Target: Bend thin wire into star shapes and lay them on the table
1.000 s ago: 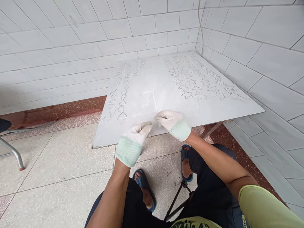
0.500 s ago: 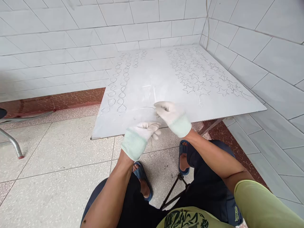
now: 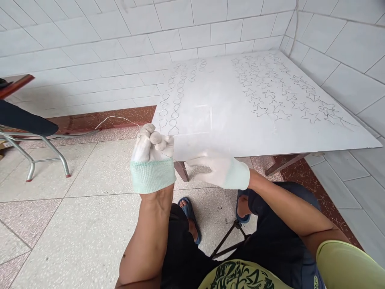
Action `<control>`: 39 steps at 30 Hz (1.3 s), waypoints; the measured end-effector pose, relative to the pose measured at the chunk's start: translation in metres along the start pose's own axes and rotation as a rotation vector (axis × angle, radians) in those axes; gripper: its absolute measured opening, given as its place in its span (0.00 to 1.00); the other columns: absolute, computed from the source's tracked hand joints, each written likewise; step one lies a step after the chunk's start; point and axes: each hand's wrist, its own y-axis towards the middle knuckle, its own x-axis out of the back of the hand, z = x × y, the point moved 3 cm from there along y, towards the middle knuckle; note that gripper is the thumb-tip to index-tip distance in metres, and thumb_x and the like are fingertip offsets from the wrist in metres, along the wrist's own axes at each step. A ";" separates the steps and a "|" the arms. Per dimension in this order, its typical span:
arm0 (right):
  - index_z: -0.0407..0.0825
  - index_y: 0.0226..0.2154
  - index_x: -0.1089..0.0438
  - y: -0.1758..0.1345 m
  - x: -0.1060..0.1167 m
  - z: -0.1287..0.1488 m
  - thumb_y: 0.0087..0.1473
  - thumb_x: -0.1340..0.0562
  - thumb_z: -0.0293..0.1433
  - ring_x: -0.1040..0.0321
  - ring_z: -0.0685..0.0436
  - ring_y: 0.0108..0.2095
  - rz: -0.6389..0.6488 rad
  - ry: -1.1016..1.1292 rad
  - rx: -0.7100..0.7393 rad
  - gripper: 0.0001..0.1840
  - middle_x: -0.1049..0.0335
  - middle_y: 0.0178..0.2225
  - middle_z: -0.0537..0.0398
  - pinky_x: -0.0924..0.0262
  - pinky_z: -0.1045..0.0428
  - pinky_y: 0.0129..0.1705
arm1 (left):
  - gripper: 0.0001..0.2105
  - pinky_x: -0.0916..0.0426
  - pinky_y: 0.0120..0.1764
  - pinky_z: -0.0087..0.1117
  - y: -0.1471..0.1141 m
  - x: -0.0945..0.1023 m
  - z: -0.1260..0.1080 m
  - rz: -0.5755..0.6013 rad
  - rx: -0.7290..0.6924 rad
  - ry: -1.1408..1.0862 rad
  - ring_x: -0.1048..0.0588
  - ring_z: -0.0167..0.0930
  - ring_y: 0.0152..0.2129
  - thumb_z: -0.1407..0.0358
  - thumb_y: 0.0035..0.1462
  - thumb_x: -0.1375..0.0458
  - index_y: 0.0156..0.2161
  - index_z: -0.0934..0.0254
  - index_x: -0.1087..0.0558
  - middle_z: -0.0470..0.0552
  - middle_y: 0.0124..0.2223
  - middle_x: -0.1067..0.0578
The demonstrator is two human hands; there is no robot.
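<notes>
My left hand (image 3: 152,146), in a white glove with a mint cuff, is closed, palm side turned up. It grips a thin wire (image 3: 120,117), which arcs out to the left above the floor. A short end of wire also shows between the hands, near my right fingertips. My right hand (image 3: 215,168), in a matching glove, hovers by the table's front edge, slightly blurred, its fingers stretched out and apart. Bent-wire loops (image 3: 173,114) lie in columns on the left of the white tabletop (image 3: 222,136). Wire stars (image 3: 268,94) lie in rows on its right.
Tiled walls (image 3: 195,36) border the table at the back and right. To the left stands a metal-legged stool (image 3: 49,150), with a person's dark-clothed leg (image 3: 27,118) above it. A dark folding stand (image 3: 230,241) is between my feet.
My left hand has moved left and turned palm up, with the wire now reaching left. My right hand has dropped lower and its fingers have spread. The view has swung left.
</notes>
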 end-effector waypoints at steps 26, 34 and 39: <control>0.50 0.19 0.25 -0.026 0.044 0.009 0.58 0.37 0.31 0.27 0.49 0.28 -0.326 0.224 -0.352 0.16 0.23 0.24 0.60 0.36 0.54 0.35 | 0.21 0.32 0.64 0.47 -0.097 -0.017 -0.020 -0.053 -0.100 1.137 0.25 0.46 0.59 0.61 0.56 0.29 0.55 0.55 0.19 0.52 0.56 0.18; 0.51 0.31 0.17 -0.012 0.038 -0.005 0.61 0.38 0.32 0.21 0.47 0.37 -0.309 0.219 -0.364 0.13 0.17 0.34 0.57 0.30 0.51 0.45 | 0.16 0.24 0.46 0.35 -0.067 0.004 0.029 -0.030 0.239 0.937 0.18 0.36 0.38 0.53 0.59 0.33 0.47 0.60 0.15 0.52 0.39 0.14; 0.50 0.59 0.23 -0.001 0.031 -0.027 0.56 0.34 0.29 0.22 0.48 0.40 -0.338 0.238 -0.369 0.26 0.17 0.44 0.55 0.27 0.49 0.51 | 0.18 0.27 0.32 0.31 -0.057 0.006 0.023 -0.115 0.180 0.949 0.21 0.33 0.28 0.51 0.60 0.35 0.47 0.60 0.15 0.49 0.31 0.17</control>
